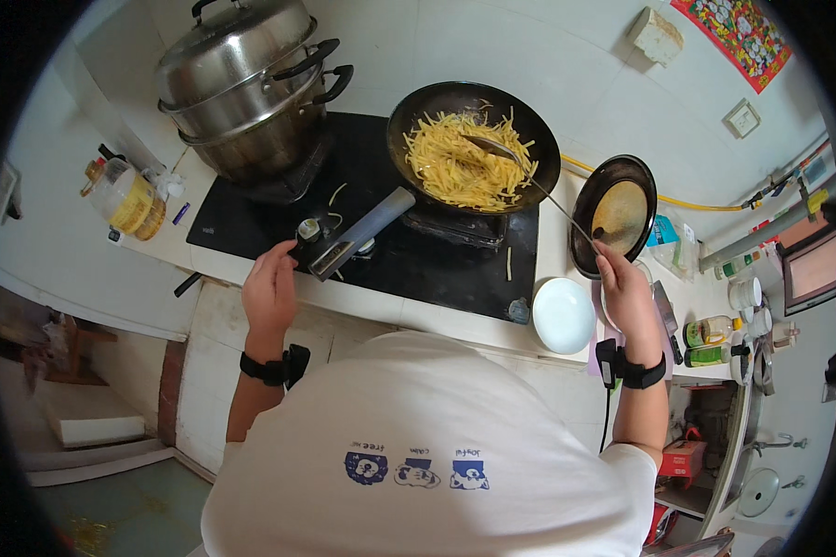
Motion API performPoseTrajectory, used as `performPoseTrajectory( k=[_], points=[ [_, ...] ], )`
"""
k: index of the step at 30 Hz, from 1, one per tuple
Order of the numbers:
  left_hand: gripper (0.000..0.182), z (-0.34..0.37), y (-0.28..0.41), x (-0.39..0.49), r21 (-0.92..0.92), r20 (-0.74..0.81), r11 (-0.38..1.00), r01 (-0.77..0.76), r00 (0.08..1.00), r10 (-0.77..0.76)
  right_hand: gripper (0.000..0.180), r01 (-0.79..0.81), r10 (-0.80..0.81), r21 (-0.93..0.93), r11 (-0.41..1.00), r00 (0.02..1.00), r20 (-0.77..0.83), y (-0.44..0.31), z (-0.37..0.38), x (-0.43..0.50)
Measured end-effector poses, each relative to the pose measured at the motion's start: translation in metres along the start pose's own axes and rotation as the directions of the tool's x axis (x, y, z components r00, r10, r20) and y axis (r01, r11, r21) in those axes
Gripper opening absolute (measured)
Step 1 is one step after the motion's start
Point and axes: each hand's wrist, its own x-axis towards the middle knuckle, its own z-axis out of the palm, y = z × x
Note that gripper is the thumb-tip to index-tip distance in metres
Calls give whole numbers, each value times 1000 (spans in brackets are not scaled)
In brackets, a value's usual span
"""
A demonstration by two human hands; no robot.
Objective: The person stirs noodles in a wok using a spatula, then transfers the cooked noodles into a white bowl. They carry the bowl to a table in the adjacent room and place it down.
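My right hand (625, 289) grips the long thin metal handle of a cooking spatula (493, 147). The spatula's head rests among shredded potato-like strips (453, 167) in a black wok (545, 184) on the right burner. My left hand (270, 285) is at the front of the black gas cooktop (446, 271), its fingertips right at the left control knob (308, 230). Whether they grip the knob is hard to tell. Just right of that hand, the wok's grey handle (366, 233) points toward me. A few loose strips lie on the cooktop.
A lidded steel steamer pot (244, 90) stands on the left burner. Right of the cooktop are a white bowl (564, 315), a dark pan-shaped vessel (577, 230), a kitchen knife (665, 310) and bottles (712, 331). A plastic jar (129, 202) stands far left. A cable hangs from my right wristband.
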Motion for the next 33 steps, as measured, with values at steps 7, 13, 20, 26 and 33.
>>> performPoseTrajectory(
  k=[7,13,20,26,33],
  points=[
    [27,36,-35,-1,271,162,940,-207,972,168,36,-151,180,399,904,983,-37,27,35,-15],
    [41,96,-44,31,337,268,764,-549,835,481,36,-125,157,424,897,987,-40,16,51,-21],
    [47,119,-62,50,374,448,752,-543,815,367,37,-76,120,480,874,991,-60,5,50,-30],
    [47,113,-59,55,359,477,690,-629,759,443,38,-81,120,459,885,991,-57,10,52,-34],
    [47,109,-55,54,343,494,674,-654,736,463,37,-74,112,457,886,992,-56,8,52,-34]
  ],
)
